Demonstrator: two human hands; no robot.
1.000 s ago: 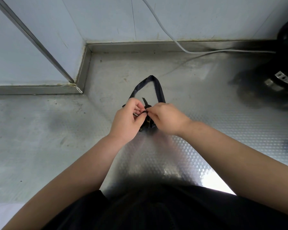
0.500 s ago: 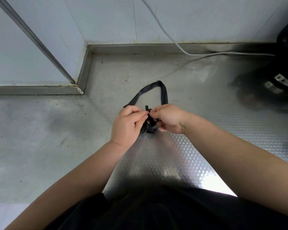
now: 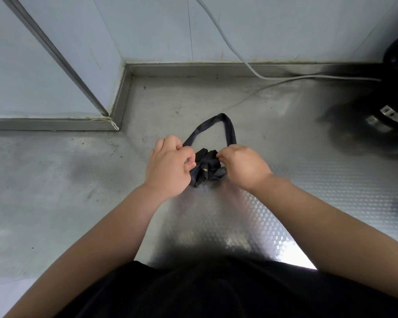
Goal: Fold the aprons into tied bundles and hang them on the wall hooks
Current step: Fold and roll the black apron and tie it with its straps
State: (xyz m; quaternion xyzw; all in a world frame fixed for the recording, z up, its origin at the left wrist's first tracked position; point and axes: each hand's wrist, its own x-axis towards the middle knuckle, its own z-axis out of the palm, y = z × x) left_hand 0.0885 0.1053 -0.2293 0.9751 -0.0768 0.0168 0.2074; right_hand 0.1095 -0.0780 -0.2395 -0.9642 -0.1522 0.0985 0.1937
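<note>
1. Apron bundle (image 3: 207, 167): dark fabric bunched small and tight, a thin yellow line across it, resting on the metal surface (image 3: 216, 214) just above frame centre, squeezed between both hands.
2. Strap loop (image 3: 225, 120): flat dark band rising from the bundle toward 12 o'clock, arched over and lying on the metal, both ends running down into the hands.
3. Left hand (image 3: 168, 166): at the bundle's 9 o'clock side, touching it, back of the hand to the camera. Fingers curled in, thumb and fingertips pinching dark fabric where the loop's left end meets the bundle. Tie or loop end: cannot tell.
4. Right hand (image 3: 244, 166): at the bundle's 3 o'clock side, touching it. Fingers clenched inward, gripping fabric at the loop's right end, fingertips hidden under the knuckles.
5. Both bare forearms reaching in from 7 and 4 o'clock, with a black garment (image 3: 216, 290) filling the 6 o'clock edge.
6. Metal surface embossed with a fine diamond pattern near the body, duller and stained toward 9 o'clock.
7. Metal upstand (image 3: 193, 70) along the far edge at 12 o'clock, pale wall panels (image 3: 147, 26) above it.
8. Grey cable (image 3: 239, 58) dropping down the wall at 12 to 1 o'clock, then trailing along the upstand toward 2 o'clock.
9. Black rounded machine part (image 3: 391, 106) with a white label at 2 to 3 o'clock, well apart from the bundle.
</note>
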